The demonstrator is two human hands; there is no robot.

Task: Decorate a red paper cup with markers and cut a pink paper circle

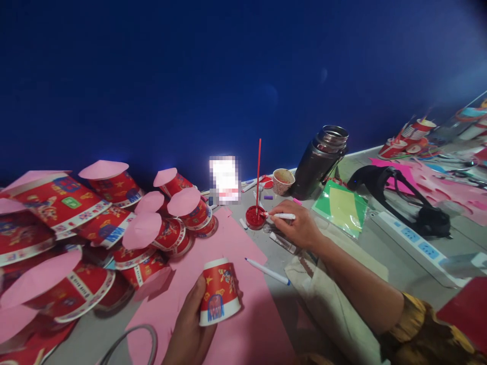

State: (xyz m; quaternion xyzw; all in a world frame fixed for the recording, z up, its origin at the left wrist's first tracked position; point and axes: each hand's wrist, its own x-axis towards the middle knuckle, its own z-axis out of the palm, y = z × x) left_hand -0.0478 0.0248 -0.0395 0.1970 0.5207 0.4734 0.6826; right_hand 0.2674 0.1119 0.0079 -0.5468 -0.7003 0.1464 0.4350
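My left hand (196, 317) is wrapped round a red paper cup (220, 286) above pink paper (213, 248). The cup is upside down, wide rim lowest, with yellow stars, a printed figure and a blue-scribbled patch near the rim. In my right hand (299, 223) is a white marker (283, 216), pinched between the fingers. Its tip reaches the edge of a small round dish of red paint (255, 219); whether it touches the paint I cannot tell. A thin red stick (259, 167) stands upright in that dish. Between my hands lies a white marker with blue ends (268, 271).
Many red cups topped with pink paper cones (142, 230) crowd the left side. Behind my right hand stand a patterned cup (283, 181) and an open dark flask (321, 162). Rightward lie a green packet (340, 205), a black strap (403, 203) and a white power strip (416, 248).
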